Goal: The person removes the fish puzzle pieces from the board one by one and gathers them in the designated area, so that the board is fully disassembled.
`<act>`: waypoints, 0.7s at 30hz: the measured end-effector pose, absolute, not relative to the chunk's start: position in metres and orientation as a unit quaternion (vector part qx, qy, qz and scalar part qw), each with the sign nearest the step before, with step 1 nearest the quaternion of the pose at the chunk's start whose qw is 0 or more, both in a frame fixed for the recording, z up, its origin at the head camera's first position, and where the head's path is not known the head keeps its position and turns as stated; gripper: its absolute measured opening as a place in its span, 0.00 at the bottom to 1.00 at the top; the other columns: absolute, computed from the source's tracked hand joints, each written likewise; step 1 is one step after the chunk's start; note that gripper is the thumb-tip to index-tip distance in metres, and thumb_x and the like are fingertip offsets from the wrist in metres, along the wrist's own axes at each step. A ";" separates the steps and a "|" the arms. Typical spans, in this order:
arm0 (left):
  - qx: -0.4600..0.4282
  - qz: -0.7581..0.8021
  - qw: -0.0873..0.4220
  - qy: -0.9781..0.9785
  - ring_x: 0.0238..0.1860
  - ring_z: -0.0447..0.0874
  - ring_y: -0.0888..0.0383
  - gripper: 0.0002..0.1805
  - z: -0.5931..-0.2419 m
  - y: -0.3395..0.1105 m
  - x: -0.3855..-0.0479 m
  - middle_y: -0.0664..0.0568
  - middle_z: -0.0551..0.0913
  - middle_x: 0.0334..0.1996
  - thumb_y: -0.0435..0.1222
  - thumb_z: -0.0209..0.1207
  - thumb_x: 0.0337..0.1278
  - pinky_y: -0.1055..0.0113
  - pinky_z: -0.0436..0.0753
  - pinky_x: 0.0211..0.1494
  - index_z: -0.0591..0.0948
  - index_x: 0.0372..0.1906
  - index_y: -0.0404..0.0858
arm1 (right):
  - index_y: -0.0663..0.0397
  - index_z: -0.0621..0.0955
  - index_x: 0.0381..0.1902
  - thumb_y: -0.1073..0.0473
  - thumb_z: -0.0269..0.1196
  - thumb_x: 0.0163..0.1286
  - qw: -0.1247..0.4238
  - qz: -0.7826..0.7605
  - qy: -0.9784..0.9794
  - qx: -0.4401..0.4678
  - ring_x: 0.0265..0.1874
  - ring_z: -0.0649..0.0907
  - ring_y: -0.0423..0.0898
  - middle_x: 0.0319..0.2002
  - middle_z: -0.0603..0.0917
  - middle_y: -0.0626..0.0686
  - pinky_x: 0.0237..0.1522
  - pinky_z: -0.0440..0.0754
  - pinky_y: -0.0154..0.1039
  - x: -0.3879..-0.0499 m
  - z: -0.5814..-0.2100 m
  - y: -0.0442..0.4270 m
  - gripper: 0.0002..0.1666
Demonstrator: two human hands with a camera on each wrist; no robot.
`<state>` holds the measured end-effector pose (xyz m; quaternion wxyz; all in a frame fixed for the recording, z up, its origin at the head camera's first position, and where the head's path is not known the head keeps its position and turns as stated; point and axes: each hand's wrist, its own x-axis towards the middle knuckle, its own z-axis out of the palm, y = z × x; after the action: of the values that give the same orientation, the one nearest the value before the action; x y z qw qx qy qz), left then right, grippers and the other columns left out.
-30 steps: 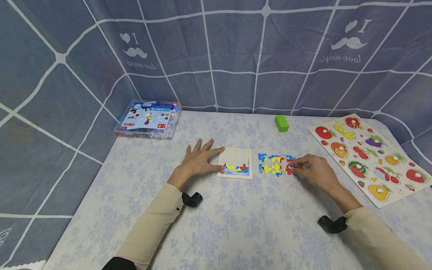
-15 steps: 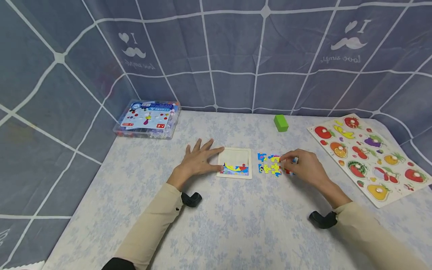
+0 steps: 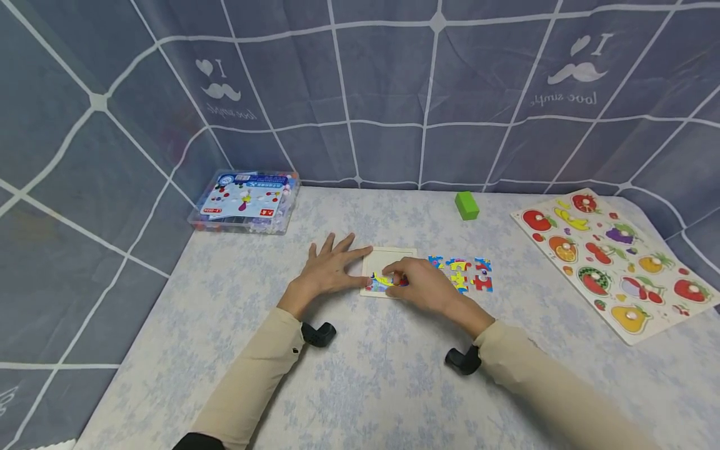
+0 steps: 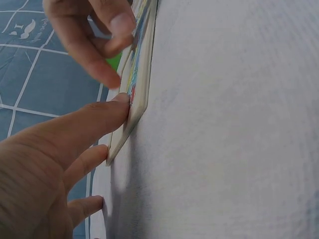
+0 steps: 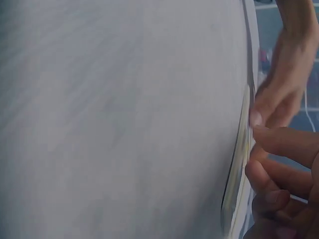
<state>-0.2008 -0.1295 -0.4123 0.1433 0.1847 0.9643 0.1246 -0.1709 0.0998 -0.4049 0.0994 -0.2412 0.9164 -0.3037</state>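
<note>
The tray [image 3: 396,250] looks like pale, smooth, matt wood. At its three o'clock in the head view, the jigsaw pieces [image 3: 482,283] have smooth printed faces; farther out, the fruit board [image 3: 610,290] shows a smooth printed surface. Toward two, the green block [image 3: 467,205] is smooth and matt; at ten, the case [image 3: 289,205] is clear, shiny plastic. Matt cloth forms the table cover [image 3: 360,381]; at twelve, the curtain [image 3: 388,75] is creased, dull fabric.

Room between green block [image 3: 467,206] and puzzle frame [image 3: 394,251], left hand [image 3: 327,272] along frame's left edge, right hand [image 3: 426,286] over frame
</note>
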 end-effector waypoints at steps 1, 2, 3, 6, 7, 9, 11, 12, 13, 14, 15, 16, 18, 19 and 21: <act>0.185 0.125 0.142 0.964 0.76 0.34 0.35 0.43 -0.413 -0.130 -0.201 0.50 0.46 0.79 0.67 0.56 0.55 0.29 0.40 0.69 0.61 0.75 0.62 | 0.57 0.84 0.54 0.57 0.71 0.61 0.099 -0.299 0.917 -0.244 0.28 0.75 0.40 0.31 0.79 0.43 0.31 0.74 0.36 -0.171 -0.405 0.095 0.23; 0.185 0.125 0.142 0.964 0.76 0.34 0.36 0.43 -0.413 -0.130 -0.201 0.50 0.46 0.79 0.68 0.56 0.55 0.29 0.40 0.69 0.61 0.75 0.62 | 0.57 0.83 0.55 0.57 0.71 0.61 0.100 -0.297 0.918 -0.244 0.28 0.75 0.40 0.31 0.78 0.43 0.31 0.73 0.36 -0.170 -0.405 0.091 0.24; 0.185 0.126 0.142 0.964 0.77 0.34 0.36 0.43 -0.414 -0.130 -0.201 0.50 0.46 0.79 0.68 0.56 0.55 0.29 0.40 0.69 0.61 0.75 0.63 | 0.57 0.83 0.56 0.57 0.71 0.62 0.100 -0.294 0.919 -0.244 0.27 0.74 0.40 0.31 0.78 0.44 0.31 0.73 0.36 -0.170 -0.406 0.088 0.24; 0.185 0.129 0.142 0.964 0.77 0.33 0.37 0.43 -0.414 -0.130 -0.202 0.51 0.45 0.79 0.68 0.56 0.55 0.30 0.39 0.70 0.61 0.75 0.64 | 0.56 0.82 0.57 0.57 0.70 0.63 0.094 -0.289 0.920 -0.249 0.27 0.73 0.40 0.31 0.77 0.45 0.30 0.72 0.36 -0.170 -0.407 0.083 0.25; 0.186 0.130 0.142 0.964 0.77 0.33 0.36 0.43 -0.414 -0.130 -0.201 0.51 0.45 0.79 0.68 0.56 0.55 0.29 0.39 0.69 0.61 0.75 0.63 | 0.56 0.82 0.57 0.57 0.70 0.63 0.094 -0.288 0.920 -0.250 0.27 0.73 0.40 0.31 0.76 0.45 0.30 0.71 0.36 -0.170 -0.407 0.082 0.24; 0.185 0.132 0.142 0.963 0.77 0.33 0.36 0.43 -0.413 -0.131 -0.201 0.51 0.45 0.79 0.68 0.56 0.55 0.29 0.39 0.69 0.61 0.75 0.63 | 0.55 0.82 0.56 0.58 0.69 0.64 0.093 -0.288 0.920 -0.251 0.27 0.73 0.41 0.31 0.76 0.45 0.29 0.71 0.36 -0.170 -0.408 0.081 0.23; 0.186 0.133 0.141 0.963 0.77 0.33 0.36 0.43 -0.413 -0.131 -0.201 0.51 0.46 0.79 0.67 0.56 0.55 0.29 0.39 0.69 0.61 0.75 0.63 | 0.55 0.82 0.55 0.58 0.69 0.64 0.093 -0.288 0.919 -0.252 0.27 0.73 0.41 0.31 0.75 0.45 0.29 0.71 0.36 -0.171 -0.408 0.079 0.21; 0.185 0.134 0.140 0.963 0.77 0.33 0.36 0.42 -0.412 -0.131 -0.201 0.50 0.46 0.79 0.67 0.57 0.55 0.29 0.38 0.69 0.62 0.75 0.62 | 0.55 0.82 0.54 0.59 0.69 0.64 0.095 -0.288 0.919 -0.250 0.27 0.73 0.41 0.31 0.75 0.45 0.30 0.71 0.36 -0.171 -0.407 0.079 0.21; 0.185 0.135 0.140 0.963 0.77 0.33 0.36 0.42 -0.412 -0.131 -0.201 0.50 0.46 0.79 0.67 0.57 0.55 0.29 0.38 0.69 0.62 0.75 0.62 | 0.56 0.82 0.54 0.59 0.68 0.64 0.097 -0.289 0.919 -0.251 0.27 0.73 0.41 0.31 0.75 0.46 0.30 0.72 0.36 -0.171 -0.407 0.078 0.21; 0.185 0.135 0.141 0.963 0.77 0.33 0.36 0.42 -0.412 -0.130 -0.201 0.50 0.46 0.79 0.67 0.57 0.55 0.29 0.38 0.69 0.62 0.75 0.62 | 0.56 0.81 0.53 0.60 0.68 0.63 0.100 -0.290 0.918 -0.251 0.28 0.73 0.41 0.31 0.75 0.46 0.31 0.72 0.37 -0.172 -0.407 0.077 0.20; 0.185 0.135 0.142 0.963 0.77 0.33 0.36 0.42 -0.412 -0.130 -0.201 0.50 0.46 0.79 0.67 0.57 0.55 0.29 0.38 0.69 0.62 0.75 0.62 | 0.57 0.81 0.53 0.60 0.68 0.63 0.103 -0.291 0.918 -0.251 0.28 0.73 0.42 0.31 0.75 0.46 0.31 0.72 0.37 -0.172 -0.407 0.077 0.20; 0.185 0.135 0.142 0.963 0.77 0.33 0.36 0.42 -0.412 -0.130 -0.201 0.50 0.46 0.79 0.67 0.57 0.55 0.29 0.39 0.69 0.62 0.75 0.62 | 0.57 0.80 0.53 0.61 0.68 0.63 0.107 -0.292 0.917 -0.250 0.28 0.73 0.42 0.32 0.75 0.47 0.32 0.72 0.37 -0.172 -0.406 0.076 0.20; 0.185 0.133 0.144 0.963 0.77 0.33 0.36 0.43 -0.412 -0.130 -0.200 0.50 0.46 0.79 0.66 0.57 0.55 0.29 0.39 0.69 0.62 0.75 0.62 | 0.58 0.79 0.52 0.62 0.68 0.63 0.113 -0.296 0.915 -0.250 0.28 0.73 0.42 0.32 0.74 0.47 0.32 0.72 0.37 -0.172 -0.406 0.075 0.19; 0.185 0.133 0.144 0.963 0.77 0.33 0.36 0.43 -0.412 -0.130 -0.200 0.50 0.46 0.79 0.66 0.57 0.55 0.29 0.39 0.69 0.62 0.75 0.62 | 0.58 0.79 0.52 0.62 0.67 0.63 0.115 -0.298 0.914 -0.249 0.28 0.73 0.42 0.32 0.74 0.47 0.32 0.72 0.37 -0.172 -0.406 0.075 0.19; 0.186 0.132 0.144 0.963 0.77 0.34 0.36 0.43 -0.412 -0.130 -0.200 0.50 0.46 0.79 0.66 0.57 0.55 0.29 0.39 0.69 0.62 0.75 0.62 | 0.58 0.79 0.52 0.62 0.67 0.63 0.118 -0.301 0.914 -0.245 0.28 0.73 0.42 0.32 0.75 0.48 0.32 0.71 0.37 -0.172 -0.406 0.074 0.19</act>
<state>-0.2004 -0.1298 -0.4121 0.1441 0.1860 0.9630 0.1317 -0.1719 0.0745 -0.4064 0.1182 -0.2452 0.9139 -0.3011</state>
